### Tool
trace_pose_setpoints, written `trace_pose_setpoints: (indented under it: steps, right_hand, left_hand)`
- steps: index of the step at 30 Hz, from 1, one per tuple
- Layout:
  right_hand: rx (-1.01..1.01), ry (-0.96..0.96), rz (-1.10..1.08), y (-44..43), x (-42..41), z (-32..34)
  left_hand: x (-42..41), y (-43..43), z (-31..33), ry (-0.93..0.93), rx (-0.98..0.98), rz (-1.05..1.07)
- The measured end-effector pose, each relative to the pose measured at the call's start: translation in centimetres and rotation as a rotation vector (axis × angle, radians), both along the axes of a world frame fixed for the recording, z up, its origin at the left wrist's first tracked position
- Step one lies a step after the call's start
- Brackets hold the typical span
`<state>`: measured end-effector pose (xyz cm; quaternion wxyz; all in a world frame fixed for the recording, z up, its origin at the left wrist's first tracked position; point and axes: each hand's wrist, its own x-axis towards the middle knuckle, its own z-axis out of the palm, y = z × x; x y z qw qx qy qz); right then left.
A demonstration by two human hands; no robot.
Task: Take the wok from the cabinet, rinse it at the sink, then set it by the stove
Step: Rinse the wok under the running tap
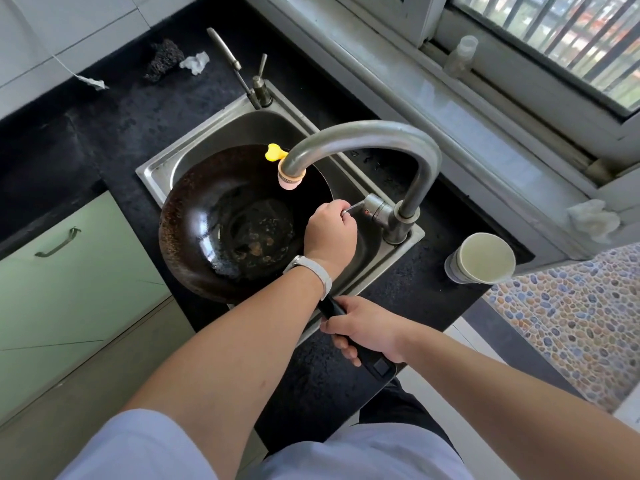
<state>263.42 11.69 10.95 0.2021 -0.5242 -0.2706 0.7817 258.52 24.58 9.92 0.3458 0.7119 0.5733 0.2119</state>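
A large black wok with brown stains in its bottom rests in the steel sink, under the spout of the curved faucet. My right hand grips the wok's black handle over the front counter edge. My left hand, with a white watch band on the wrist, reaches across the wok and pinches the thin faucet lever. I see no water running from the pink spout tip.
A stack of paper cups stands on the black counter right of the sink. A dark scrubber and crumpled tissue lie behind the sink. A second small tap stands at the back rim. Green cabinet doors are at left.
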Motion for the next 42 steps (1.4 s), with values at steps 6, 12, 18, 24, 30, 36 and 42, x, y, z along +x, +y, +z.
trace_pose_setpoints:
  steps: [6,12,18,24,30,36,42]
  right_hand:
    - [-0.013,0.006,0.005,0.12,0.43,-0.11]
    - [-0.016,0.002,0.011,0.32,0.63,-0.14]
    - [-0.027,0.018,0.006,0.50,0.75,-0.20]
    - [-0.023,0.008,0.002,0.67,0.66,-0.17]
    - [-0.030,0.013,-0.001,0.76,0.69,-0.29]
    - [-0.027,0.011,-0.001,0.76,0.64,-0.48]
    - [-0.039,0.008,-0.007,0.87,0.72,-0.50]
  left_hand:
    - [0.30,0.15,-0.18,-0.013,-0.005,0.039]
    - [0.55,0.08,-0.42,-0.031,-0.022,0.083]
    - [0.55,0.13,-0.51,-0.060,-0.044,0.108]
    - [0.63,0.11,-0.66,-0.072,-0.048,0.125]
    - [0.64,0.18,-0.79,-0.079,-0.042,0.130]
    - [0.92,-0.12,-0.95,-0.092,-0.049,0.153]
    - [0.78,-0.14,-0.87,-0.078,-0.033,0.155]
